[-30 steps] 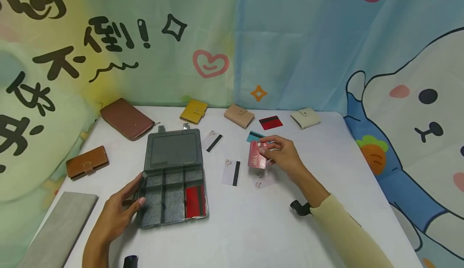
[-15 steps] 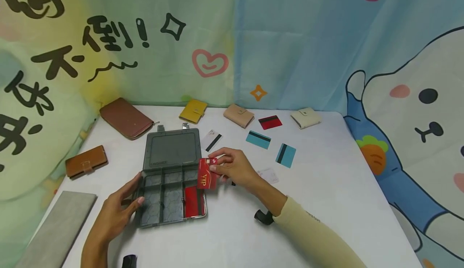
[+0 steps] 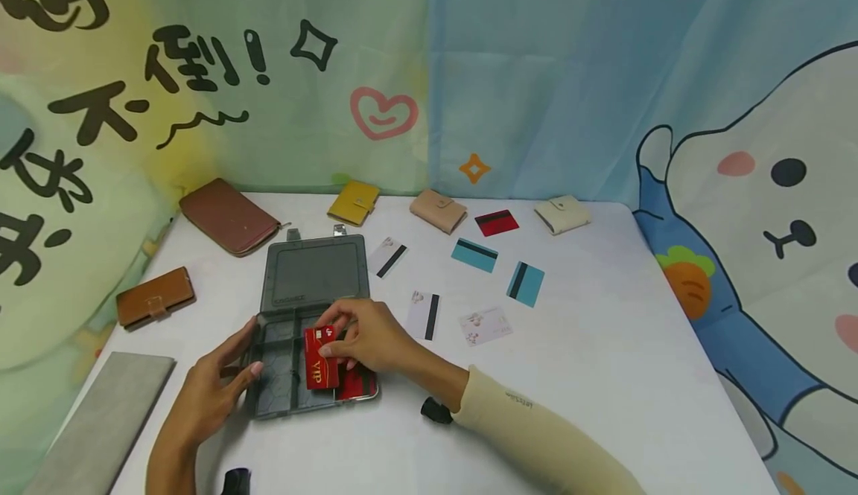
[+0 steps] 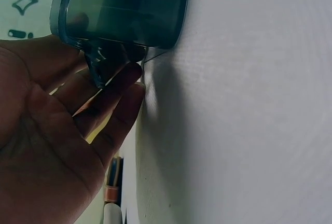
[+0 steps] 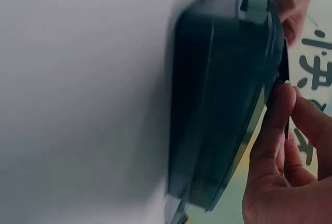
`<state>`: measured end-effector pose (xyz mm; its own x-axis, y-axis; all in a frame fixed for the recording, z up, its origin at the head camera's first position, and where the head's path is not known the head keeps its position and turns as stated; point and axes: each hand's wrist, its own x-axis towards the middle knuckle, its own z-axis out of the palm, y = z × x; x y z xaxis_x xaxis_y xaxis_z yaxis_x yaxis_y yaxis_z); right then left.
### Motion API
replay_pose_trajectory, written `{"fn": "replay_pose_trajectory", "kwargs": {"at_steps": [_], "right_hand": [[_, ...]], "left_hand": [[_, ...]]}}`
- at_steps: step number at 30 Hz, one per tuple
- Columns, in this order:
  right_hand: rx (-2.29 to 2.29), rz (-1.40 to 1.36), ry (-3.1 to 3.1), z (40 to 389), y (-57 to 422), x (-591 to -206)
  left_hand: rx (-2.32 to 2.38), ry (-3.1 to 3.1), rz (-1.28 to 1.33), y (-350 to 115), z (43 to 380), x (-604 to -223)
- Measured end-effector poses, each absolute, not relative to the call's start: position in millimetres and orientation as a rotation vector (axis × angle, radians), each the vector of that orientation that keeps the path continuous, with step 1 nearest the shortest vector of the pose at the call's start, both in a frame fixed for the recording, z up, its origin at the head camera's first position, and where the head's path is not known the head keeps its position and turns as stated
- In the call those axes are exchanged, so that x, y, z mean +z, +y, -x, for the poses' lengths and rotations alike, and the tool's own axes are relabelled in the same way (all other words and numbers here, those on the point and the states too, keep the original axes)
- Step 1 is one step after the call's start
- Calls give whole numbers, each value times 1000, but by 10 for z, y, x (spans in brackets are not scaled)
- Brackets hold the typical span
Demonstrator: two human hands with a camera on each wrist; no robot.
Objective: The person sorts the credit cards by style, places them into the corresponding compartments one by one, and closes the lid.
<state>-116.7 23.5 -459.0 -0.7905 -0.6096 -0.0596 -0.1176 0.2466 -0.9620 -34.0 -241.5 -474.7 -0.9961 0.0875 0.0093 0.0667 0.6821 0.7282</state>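
In the head view my right hand (image 3: 372, 333) pinches a red VIP card (image 3: 322, 359) over the middle of the grey divided storage box (image 3: 271, 398). Its lid (image 3: 315, 272) lies back, away from me. Another red card (image 3: 355, 383) lies in the front right compartment, partly hidden by the right hand and the held card. My left hand (image 3: 214, 387) holds the box's left side, thumb at the rim. The left wrist view has the fingers (image 4: 116, 99) against the box's outer wall (image 4: 124, 11). From the right wrist, the held card (image 5: 285, 68) appears as a dark thin edge.
Right of the box lie white cards (image 3: 485, 326), blue cards (image 3: 474, 254) and a red striped card (image 3: 497, 222). Several wallets stand along the back, including a yellow one (image 3: 354, 203) and a brown one (image 3: 231, 216). A tan wallet (image 3: 156, 298) and a long grey case (image 3: 107, 420) are at left.
My right hand has carried the red VIP card leftward from among the loose cards to above the box. The left hand has stayed at the box's side.
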Motion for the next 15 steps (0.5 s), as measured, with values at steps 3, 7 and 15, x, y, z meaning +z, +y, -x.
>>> {"fn": "replay_pose_trajectory", "kwargs": {"at_steps": [3,7,15], "right_hand": [[-1444,736,2215,1130,149,-4585],[-1183,857,2436,1089,67,-4583],[-1307,764,2338,1113,60,-4589]], "left_hand": [[1238,2849,-122,-2410,343,-4733],[1236,2833,-108,-2405,345,-4721],[1233,2838,-104,-2412,344,-4746]]}}
